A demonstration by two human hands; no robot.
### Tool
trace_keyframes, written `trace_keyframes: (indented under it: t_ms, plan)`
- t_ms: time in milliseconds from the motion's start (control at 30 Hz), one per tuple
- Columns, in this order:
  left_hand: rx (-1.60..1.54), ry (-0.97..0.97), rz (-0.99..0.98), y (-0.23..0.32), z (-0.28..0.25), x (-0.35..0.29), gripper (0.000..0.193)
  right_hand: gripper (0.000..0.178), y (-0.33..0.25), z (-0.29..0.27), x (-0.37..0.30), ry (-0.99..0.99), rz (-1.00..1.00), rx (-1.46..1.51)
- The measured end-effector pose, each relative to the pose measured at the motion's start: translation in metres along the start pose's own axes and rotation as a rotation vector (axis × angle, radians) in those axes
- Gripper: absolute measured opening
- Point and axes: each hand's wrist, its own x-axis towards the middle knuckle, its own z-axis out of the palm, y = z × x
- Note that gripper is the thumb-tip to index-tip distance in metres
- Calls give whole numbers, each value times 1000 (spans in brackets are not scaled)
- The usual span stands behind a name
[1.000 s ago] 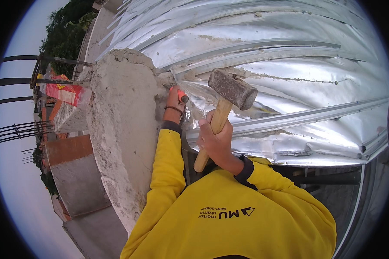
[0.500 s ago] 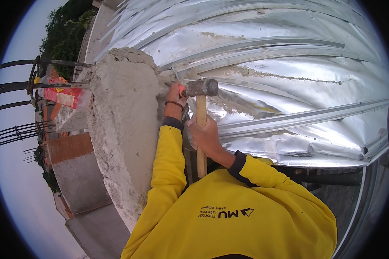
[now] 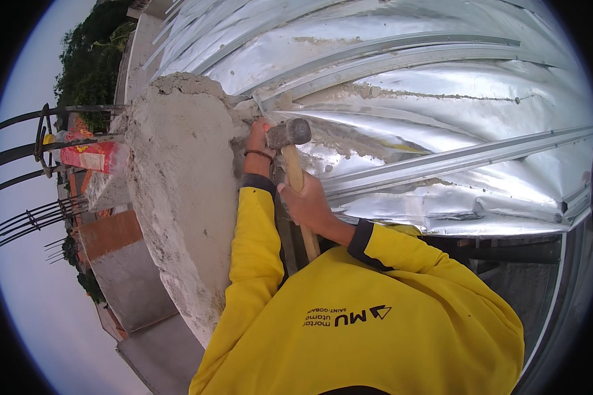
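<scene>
With the right grip (image 3: 308, 203) clamped on the hammer (image 3: 288, 134) and the left grip (image 3: 257, 140) wrapped around the orange-ended tool (image 3: 265, 126), upper centre of the frame beside the concrete (image 3: 184, 158), blows are best kept short and square.

You're outdoors, soft daylight. Pale sky (image 3: 26, 283) down your left; dark green trees (image 3: 92, 59) upper left. Rebar (image 3: 16, 155) juts out against the sky. Below it, a grey wall (image 3: 132, 283) with a reddish-brown band (image 3: 109, 235) on top. Ahead and to your right, wrinkled silver foil sheeting (image 3: 494, 197), bright glints, metal battens (image 3: 441, 165) across it. Shadowed space (image 3: 520, 283) below its near edge.
</scene>
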Motion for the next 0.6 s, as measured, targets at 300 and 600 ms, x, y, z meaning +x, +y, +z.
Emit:
trace_keyframes:
  t_ms: [300, 600]
  plan:
    - [112, -96, -71, 9, -21, 25, 11, 14, 6, 9, 3, 132, -297, 174]
    - [43, -17, -55, 2, 0, -6, 7, 19, -3, -11, -10, -38, 1, 96]
